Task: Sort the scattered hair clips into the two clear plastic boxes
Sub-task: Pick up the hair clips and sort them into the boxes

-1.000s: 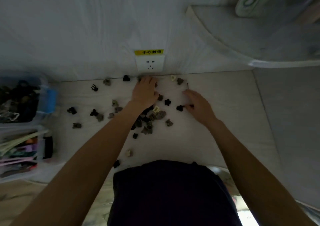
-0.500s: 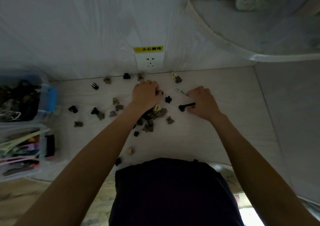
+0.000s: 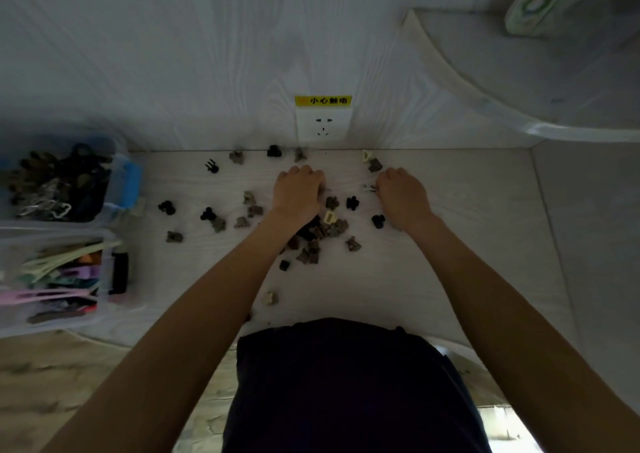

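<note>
My left hand (image 3: 298,193) rests knuckles-up on the pale wood-grain counter (image 3: 450,244), fingers curled under at the far edge of the heap of small brown and black claw hair clips (image 3: 313,241). The curled fingers hide whatever lies beneath them, so I cannot tell whether they grip a clip. My right hand (image 3: 403,198) lies the same way, well apart from the left, fingers folded down; a thin pale-and-dark sliver (image 3: 369,187) pokes out at its fingertips, but I cannot tell what it is or whether I am pinching it.

Loose clips are scattered across the counter: a black one (image 3: 352,203) and a brown one (image 3: 331,202) between my hands, another black one (image 3: 378,221) just beside my right wrist, a cream-coloured one (image 3: 330,217) on top of the heap, more strewn to the left and along the wall. My left forearm covers part of the heap.

At the left edge stand two clear plastic boxes, both cut off by the frame. The far box (image 3: 117,161), with a blue latch, holds dark clips too murky to pick apart. The near box (image 3: 107,241) holds long pastel clips in pink, purple and pale green.

A white wall socket (image 3: 322,127) with a yellow warning label sits on the wall behind the counter. My dark clothing (image 3: 346,383) hides the near edge of the counter.
</note>
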Tool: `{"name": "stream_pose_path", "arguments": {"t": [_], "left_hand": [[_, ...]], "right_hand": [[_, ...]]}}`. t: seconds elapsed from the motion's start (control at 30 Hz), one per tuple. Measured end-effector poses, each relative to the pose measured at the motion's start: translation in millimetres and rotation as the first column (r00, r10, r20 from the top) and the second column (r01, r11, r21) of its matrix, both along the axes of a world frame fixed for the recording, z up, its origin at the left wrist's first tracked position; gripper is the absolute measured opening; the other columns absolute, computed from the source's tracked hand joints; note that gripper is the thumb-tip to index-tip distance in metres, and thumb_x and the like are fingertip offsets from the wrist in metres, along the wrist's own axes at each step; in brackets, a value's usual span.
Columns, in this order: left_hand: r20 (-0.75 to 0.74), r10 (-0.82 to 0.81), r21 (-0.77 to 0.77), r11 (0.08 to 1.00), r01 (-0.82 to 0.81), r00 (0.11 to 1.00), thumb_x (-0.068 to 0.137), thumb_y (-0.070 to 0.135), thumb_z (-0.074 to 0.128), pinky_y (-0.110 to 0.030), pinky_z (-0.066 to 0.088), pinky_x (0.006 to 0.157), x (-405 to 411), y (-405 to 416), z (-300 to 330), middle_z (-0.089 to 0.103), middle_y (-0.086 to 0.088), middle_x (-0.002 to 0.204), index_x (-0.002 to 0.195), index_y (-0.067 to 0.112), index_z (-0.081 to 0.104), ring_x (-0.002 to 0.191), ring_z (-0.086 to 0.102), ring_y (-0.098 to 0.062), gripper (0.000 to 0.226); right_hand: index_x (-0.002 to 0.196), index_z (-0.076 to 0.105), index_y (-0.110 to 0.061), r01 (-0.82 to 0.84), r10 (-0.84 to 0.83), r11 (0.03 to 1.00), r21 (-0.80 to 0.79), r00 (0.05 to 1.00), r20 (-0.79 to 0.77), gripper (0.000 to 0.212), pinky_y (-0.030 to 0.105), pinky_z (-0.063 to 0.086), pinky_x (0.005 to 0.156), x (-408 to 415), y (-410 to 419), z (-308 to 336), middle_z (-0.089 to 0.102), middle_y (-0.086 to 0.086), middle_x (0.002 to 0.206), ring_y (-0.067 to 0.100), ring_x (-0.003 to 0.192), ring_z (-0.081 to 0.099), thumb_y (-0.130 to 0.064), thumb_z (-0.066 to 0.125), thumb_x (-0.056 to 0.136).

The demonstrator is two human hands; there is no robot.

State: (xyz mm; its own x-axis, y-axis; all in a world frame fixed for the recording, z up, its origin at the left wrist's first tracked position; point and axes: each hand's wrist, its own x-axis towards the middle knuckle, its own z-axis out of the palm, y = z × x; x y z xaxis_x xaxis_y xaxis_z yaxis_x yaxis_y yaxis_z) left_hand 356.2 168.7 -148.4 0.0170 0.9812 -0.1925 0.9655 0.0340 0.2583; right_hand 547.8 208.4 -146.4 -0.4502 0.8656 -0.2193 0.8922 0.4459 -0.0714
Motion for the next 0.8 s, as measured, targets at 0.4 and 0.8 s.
{"name": "stream_pose_path", "arguments": {"t": [0.4, 0.8], "left_hand": [[0.141, -0.042, 0.255, 0.967, 0.005, 0.989, 0.091, 0.025, 0.05, -0.032, 0.039, 0.069, -1, -5, -3, 0.063, -0.006, 0.091, 0.097, 0.016, 0.057, 0.079, 0.057, -0.026, 0.013], [0.201, 0.188, 0.196, 0.954, -0.227, 0.961, 0.096, 0.018, 0.039, -0.037, 0.042, 0.074, -57, -11, -3, 0.058, -0.017, 0.111, 0.126, 0.01, 0.047, 0.096, 0.054, -0.033, 0.032]], "right_hand": [[0.077, 0.057, 0.006, -0.024, 0.024, 0.997, 0.07, 1.0, -0.007, 0.017, 0.035, 0.04, 0.056, -21, -6, -9, 0.058, 0.026, 0.07, 0.036, 0.066, 0.055, 0.012, 0.042, 0.071], [0.131, 0.041, -0.007, -0.045, 0.004, 0.994, -0.101, 0.927, -0.375, 0.034, 0.039, 0.047, 0.075, -69, 2, 5, 0.059, 0.02, 0.109, 0.032, 0.091, 0.056, -0.011, 0.035, 0.098]]}}
